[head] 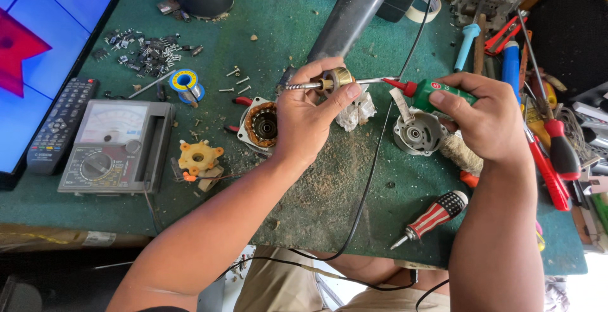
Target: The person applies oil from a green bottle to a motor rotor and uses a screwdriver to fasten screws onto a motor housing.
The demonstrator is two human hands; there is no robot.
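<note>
On green felt tabletop [304, 27], dusted with sawdust and grit, lit by daylight; one flat screen [38, 52] showing blue and red stands at its far-left edge.

Landmark: motor shaft [320, 84], one, with brass collar and spiral worm end, held level above the tabletop's middle.

Left hand [307, 119]: one, forearm rising from the lower left, fingers and thumb closed round the shaft's brass collar.

Right hand [484, 119]: one, forearm rising from the lower right, closed round a green bottle [437, 93], one, whose red nozzle points left and meets the shaft's thin right end.

Left of the shaft: one copper-wound coil housing [259, 124] just below it; one yellow plastic part [199, 157]; one analogue meter [117, 147]; one black remote control [61, 124]; one spool of solder [185, 84]; a scatter of small screws and chips, too many and too small to count.

Right of the shaft: one crumpled white tissue [356, 110] just beside it; one grey round motor casing [415, 133]; one striped-handled screwdriver [430, 218] lower down; a pile of red-handled and blue-handled tools at the far-right edge, number uncertain.

Under the shaft: one black cable [370, 172] running toward the near edge.
</note>
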